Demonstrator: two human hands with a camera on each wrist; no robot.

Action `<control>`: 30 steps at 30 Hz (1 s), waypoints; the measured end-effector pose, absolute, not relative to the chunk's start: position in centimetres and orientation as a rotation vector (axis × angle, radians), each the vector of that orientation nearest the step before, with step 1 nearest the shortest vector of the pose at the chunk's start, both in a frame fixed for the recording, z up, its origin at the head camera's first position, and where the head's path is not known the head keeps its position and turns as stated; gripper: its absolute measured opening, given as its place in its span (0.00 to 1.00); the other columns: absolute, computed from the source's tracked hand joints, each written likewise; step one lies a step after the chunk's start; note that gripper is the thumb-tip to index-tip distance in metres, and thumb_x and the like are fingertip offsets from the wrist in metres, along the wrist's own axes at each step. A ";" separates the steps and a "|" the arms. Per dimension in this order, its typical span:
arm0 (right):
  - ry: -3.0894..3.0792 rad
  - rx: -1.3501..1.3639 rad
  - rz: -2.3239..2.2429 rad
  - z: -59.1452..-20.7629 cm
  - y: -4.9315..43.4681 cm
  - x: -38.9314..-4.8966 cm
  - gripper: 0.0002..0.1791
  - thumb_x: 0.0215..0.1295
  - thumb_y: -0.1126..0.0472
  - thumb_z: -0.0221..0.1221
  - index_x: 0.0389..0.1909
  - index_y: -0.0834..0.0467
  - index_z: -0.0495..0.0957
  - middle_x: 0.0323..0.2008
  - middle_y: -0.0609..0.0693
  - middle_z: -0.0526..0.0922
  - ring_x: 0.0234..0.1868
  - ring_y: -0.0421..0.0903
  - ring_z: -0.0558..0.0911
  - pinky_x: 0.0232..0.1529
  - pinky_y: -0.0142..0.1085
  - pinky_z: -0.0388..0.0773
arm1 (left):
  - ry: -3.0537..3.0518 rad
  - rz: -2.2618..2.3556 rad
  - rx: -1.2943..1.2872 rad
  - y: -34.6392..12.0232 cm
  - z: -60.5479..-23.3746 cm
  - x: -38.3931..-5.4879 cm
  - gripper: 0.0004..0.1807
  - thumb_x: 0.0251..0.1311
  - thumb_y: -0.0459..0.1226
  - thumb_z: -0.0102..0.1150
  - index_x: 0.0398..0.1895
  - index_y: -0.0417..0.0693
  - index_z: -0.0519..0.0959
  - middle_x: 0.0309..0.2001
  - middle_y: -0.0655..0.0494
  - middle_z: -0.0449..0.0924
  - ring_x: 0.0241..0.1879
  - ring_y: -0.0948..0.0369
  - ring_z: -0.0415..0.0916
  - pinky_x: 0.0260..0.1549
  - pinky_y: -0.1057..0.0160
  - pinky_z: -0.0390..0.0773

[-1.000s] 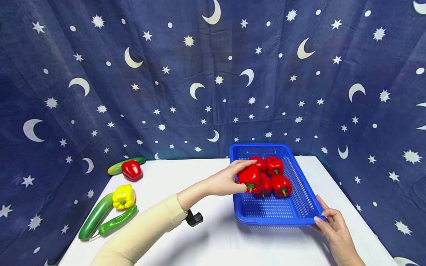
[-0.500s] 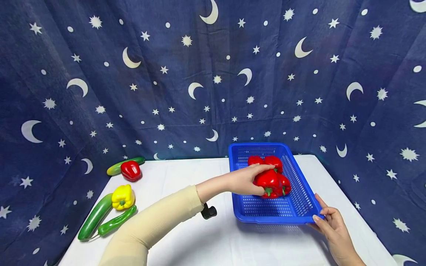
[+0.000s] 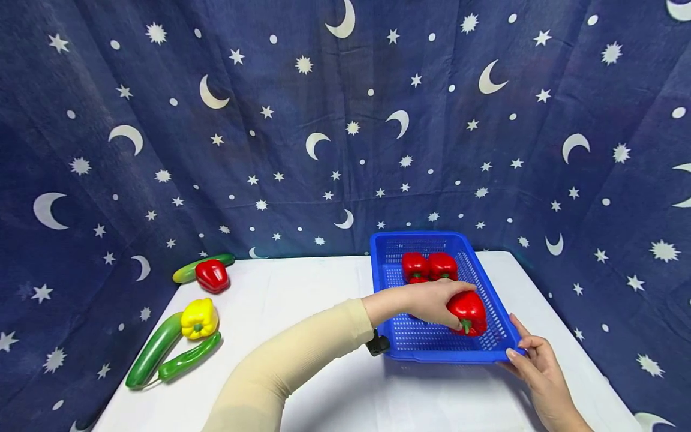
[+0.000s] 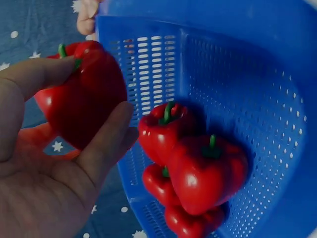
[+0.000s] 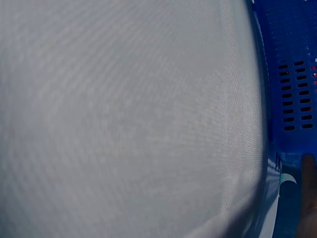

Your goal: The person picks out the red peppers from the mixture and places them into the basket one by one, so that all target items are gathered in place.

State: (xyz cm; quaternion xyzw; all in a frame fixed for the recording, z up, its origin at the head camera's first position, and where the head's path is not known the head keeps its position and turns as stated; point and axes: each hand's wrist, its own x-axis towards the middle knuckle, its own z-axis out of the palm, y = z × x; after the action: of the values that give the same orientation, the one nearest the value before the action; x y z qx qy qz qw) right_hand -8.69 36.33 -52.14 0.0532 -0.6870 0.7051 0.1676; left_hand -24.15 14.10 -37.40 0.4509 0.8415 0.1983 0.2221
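Carrying the red bell pepper (image 3: 468, 312) across the blue basket (image 3: 442, 358), your left hand (image 3: 434, 300) has gone, in the last second, from the basket's left side to its near right part. You have it gripped between thumb and curled fingers, with the green stem pointing toward you. In the head view it lies within the basket's outline; whether it touches the floor there, you can't tell from these views.

The four other red peppers (image 4: 205, 173) show clustered in the basket in the left wrist view (from your head view, your hand covers part of that cluster). The move has taken the held one past them, toward the open corner, so it now sits apart from the group. As I judge it, the placing is not finished, since your fingers haven't let go.

Your right hand (image 3: 545, 375) hasn't shifted: it pinches the near right corner of the rim, which seems to keep the basket steady. Over on the left of the white table (image 3: 302, 282), nothing has been disturbed: a loose red pepper (image 3: 212, 276), the yellow pepper (image 3: 199, 319) and three long green vegetables (image 3: 155, 351) lie as they did.
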 end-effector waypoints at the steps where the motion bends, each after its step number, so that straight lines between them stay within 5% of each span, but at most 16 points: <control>1: -1.953 0.152 2.006 -52.2 36.3 -8.7 0.10 0.77 0.74 0.48 0.50 0.60 0.60 0.78 0.41 0.58 0.64 0.30 0.72 0.48 0.30 0.82 | 2.334 0.511 1.235 14.5 -37.5 -24.1 0.47 0.59 0.43 0.73 0.79 0.71 0.59 0.70 0.65 0.67 0.60 0.67 0.68 0.42 0.71 0.78; 8: -1.955 0.148 2.013 -52.2 36.4 -8.6 0.10 0.78 0.74 0.48 0.50 0.60 0.60 0.78 0.42 0.58 0.64 0.30 0.71 0.48 0.30 0.82 | 2.348 0.287 1.219 16.7 -37.7 -24.2 0.45 0.59 0.48 0.73 0.79 0.70 0.60 0.68 0.68 0.70 0.61 0.69 0.68 0.53 0.67 0.76; 30: -1.930 0.199 2.028 -52.1 36.6 -8.6 0.09 0.77 0.75 0.46 0.50 0.63 0.60 0.77 0.42 0.59 0.65 0.31 0.71 0.49 0.30 0.82 | 2.325 -0.054 1.159 20.4 -39.0 -23.2 0.42 0.60 0.49 0.72 0.75 0.70 0.62 0.58 0.70 0.73 0.55 0.71 0.67 0.54 0.71 0.71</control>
State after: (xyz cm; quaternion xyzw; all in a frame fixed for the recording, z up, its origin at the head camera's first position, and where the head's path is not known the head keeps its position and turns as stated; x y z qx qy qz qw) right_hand -8.59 36.56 -52.08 0.0698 -0.6781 0.7125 0.1665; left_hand -23.23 20.38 -39.01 0.4296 0.8621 -0.0202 0.2682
